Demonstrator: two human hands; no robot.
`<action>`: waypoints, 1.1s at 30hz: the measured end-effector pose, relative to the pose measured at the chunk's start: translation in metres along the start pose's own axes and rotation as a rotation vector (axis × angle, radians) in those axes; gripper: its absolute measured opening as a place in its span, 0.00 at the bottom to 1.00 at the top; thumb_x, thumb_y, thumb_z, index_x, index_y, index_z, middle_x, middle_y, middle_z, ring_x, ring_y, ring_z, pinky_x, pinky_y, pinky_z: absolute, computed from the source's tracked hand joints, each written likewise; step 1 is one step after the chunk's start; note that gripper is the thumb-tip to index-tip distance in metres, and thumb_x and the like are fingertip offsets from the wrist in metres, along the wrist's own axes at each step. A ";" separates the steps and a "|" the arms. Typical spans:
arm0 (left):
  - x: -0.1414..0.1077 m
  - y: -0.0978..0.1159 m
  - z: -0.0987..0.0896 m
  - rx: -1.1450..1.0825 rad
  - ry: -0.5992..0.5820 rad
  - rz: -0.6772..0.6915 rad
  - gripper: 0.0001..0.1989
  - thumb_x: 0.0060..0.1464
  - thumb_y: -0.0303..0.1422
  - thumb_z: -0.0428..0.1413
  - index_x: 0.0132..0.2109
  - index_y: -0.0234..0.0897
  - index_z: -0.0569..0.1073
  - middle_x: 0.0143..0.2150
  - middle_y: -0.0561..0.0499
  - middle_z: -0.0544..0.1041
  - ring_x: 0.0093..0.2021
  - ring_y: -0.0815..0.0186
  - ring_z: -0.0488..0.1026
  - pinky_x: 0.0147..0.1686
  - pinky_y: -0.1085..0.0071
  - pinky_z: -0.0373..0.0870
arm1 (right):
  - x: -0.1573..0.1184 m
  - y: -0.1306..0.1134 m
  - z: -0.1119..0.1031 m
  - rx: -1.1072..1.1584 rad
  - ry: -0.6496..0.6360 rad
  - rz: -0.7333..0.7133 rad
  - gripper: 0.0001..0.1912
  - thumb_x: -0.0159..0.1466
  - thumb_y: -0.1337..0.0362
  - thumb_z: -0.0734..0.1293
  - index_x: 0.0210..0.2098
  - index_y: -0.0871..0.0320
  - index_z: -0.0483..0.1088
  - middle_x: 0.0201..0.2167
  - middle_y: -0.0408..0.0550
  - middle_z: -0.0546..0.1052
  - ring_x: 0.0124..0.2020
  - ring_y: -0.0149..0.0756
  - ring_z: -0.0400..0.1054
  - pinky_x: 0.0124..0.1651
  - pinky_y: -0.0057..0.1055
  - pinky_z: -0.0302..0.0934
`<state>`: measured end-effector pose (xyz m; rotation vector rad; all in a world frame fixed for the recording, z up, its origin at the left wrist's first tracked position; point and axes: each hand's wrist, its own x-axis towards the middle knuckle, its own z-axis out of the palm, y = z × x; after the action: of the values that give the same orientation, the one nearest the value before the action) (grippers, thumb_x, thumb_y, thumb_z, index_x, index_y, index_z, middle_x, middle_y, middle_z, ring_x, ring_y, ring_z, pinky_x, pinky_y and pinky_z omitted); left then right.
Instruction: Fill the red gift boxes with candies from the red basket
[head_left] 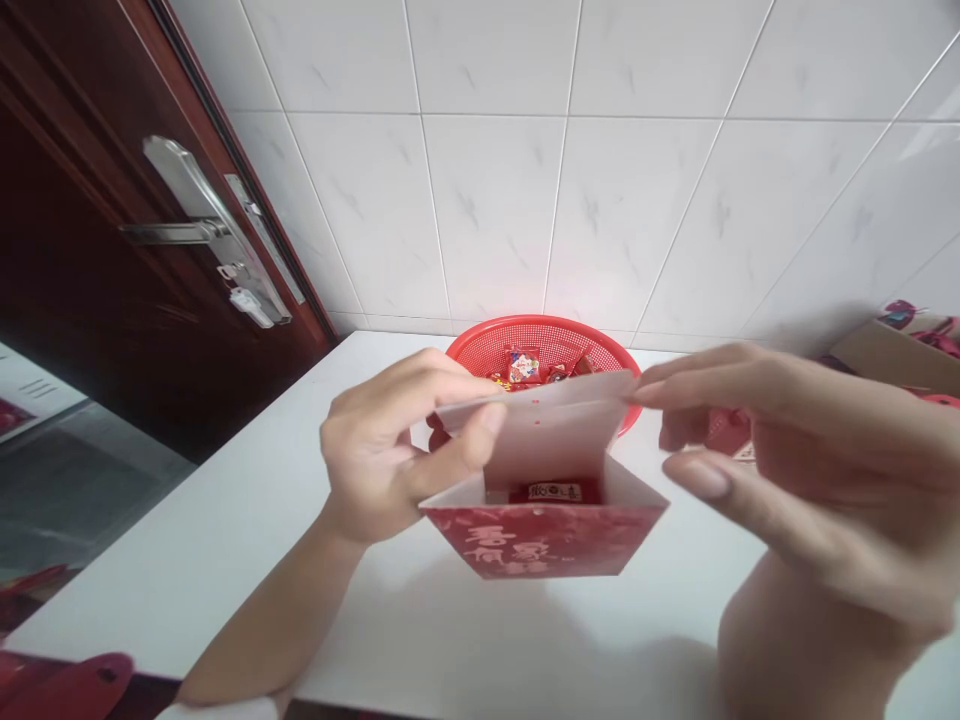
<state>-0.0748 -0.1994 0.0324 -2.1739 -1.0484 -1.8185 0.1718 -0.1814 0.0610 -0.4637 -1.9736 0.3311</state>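
Note:
A red paper gift box (555, 542) with pale printed characters is held tilted above the table, its top unfolded and its white inside showing. A red packet with a white printed label (555, 492) lies inside it. My left hand (397, 430) grips the box's left side and back flap between thumb and fingers. At the right corner of the flap, my right hand (795, 470) has its index fingertip against or very close to the edge, with the thumb held apart. Behind the box, a red plastic basket (540, 325) contains wrapped sweets (523, 365), partly hidden by the flap.
The white table (300, 480) meets a tiled wall (495, 200). To the left is a dark wooden door with a metal handle (172, 233) and keys. A cardboard box (900, 355) with red items stands at the far right. Something red (82, 685) shows at bottom left.

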 end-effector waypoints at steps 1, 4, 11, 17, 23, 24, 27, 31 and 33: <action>0.001 -0.002 -0.001 -0.042 0.020 -0.076 0.06 0.57 0.28 0.63 0.32 0.42 0.81 0.26 0.55 0.77 0.23 0.69 0.70 0.21 0.71 0.65 | 0.002 0.006 -0.001 0.041 0.025 0.017 0.05 0.66 0.60 0.73 0.41 0.51 0.79 0.36 0.48 0.81 0.36 0.41 0.76 0.34 0.36 0.71; 0.007 -0.007 -0.002 -0.118 0.028 -0.294 0.07 0.56 0.31 0.63 0.29 0.40 0.80 0.23 0.55 0.75 0.22 0.70 0.67 0.20 0.71 0.61 | 0.009 0.027 0.001 0.195 -0.018 0.112 0.15 0.64 0.53 0.75 0.47 0.52 0.77 0.43 0.49 0.79 0.42 0.42 0.75 0.41 0.38 0.72; 0.013 -0.026 0.003 -0.370 0.019 -0.643 0.07 0.52 0.37 0.66 0.31 0.38 0.82 0.26 0.54 0.79 0.23 0.69 0.72 0.19 0.75 0.64 | 0.020 0.058 0.030 0.366 -0.390 0.275 0.26 0.62 0.47 0.75 0.54 0.52 0.73 0.40 0.47 0.79 0.38 0.39 0.74 0.40 0.35 0.71; 0.014 -0.039 0.007 -0.480 -0.039 -0.766 0.13 0.48 0.41 0.69 0.33 0.36 0.82 0.27 0.51 0.79 0.26 0.66 0.74 0.25 0.72 0.69 | 0.021 0.067 0.047 0.513 -0.282 0.431 0.18 0.66 0.47 0.71 0.39 0.57 0.77 0.30 0.47 0.78 0.31 0.37 0.73 0.30 0.32 0.69; 0.015 -0.043 0.005 -0.581 -0.061 -0.691 0.22 0.55 0.51 0.62 0.25 0.36 0.76 0.23 0.51 0.74 0.26 0.66 0.72 0.27 0.71 0.69 | 0.020 0.072 0.049 0.548 -0.141 0.492 0.17 0.63 0.47 0.73 0.34 0.56 0.77 0.28 0.47 0.77 0.29 0.36 0.73 0.26 0.30 0.66; 0.014 -0.043 0.005 -0.595 -0.081 -0.676 0.21 0.55 0.50 0.63 0.27 0.36 0.77 0.25 0.51 0.76 0.28 0.65 0.73 0.29 0.71 0.70 | 0.020 0.072 0.049 0.549 -0.117 0.499 0.17 0.63 0.48 0.73 0.34 0.56 0.76 0.27 0.46 0.77 0.28 0.36 0.72 0.26 0.30 0.65; 0.013 -0.044 0.005 -0.613 -0.196 -0.690 0.14 0.55 0.45 0.66 0.38 0.38 0.81 0.34 0.50 0.82 0.35 0.63 0.78 0.36 0.70 0.75 | 0.020 0.074 0.051 0.555 -0.068 0.517 0.16 0.64 0.49 0.73 0.33 0.56 0.76 0.25 0.45 0.75 0.25 0.33 0.70 0.24 0.29 0.61; 0.011 -0.043 0.009 -0.574 -0.223 -0.701 0.12 0.56 0.40 0.67 0.44 0.39 0.82 0.41 0.48 0.84 0.40 0.60 0.81 0.39 0.69 0.77 | 0.019 0.076 0.053 0.551 -0.058 0.521 0.16 0.64 0.49 0.73 0.33 0.57 0.75 0.26 0.46 0.77 0.25 0.32 0.69 0.24 0.28 0.61; 0.010 -0.044 0.011 -0.550 -0.215 -0.683 0.12 0.56 0.39 0.67 0.45 0.39 0.83 0.41 0.48 0.84 0.41 0.59 0.81 0.40 0.69 0.77 | 0.019 0.077 0.054 0.555 -0.068 0.516 0.16 0.64 0.50 0.73 0.33 0.57 0.75 0.28 0.47 0.78 0.27 0.34 0.72 0.27 0.29 0.64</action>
<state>-0.0902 -0.1569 0.0238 -2.5653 -1.6601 -2.4276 0.1289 -0.1059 0.0208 -0.5921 -1.7014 1.1945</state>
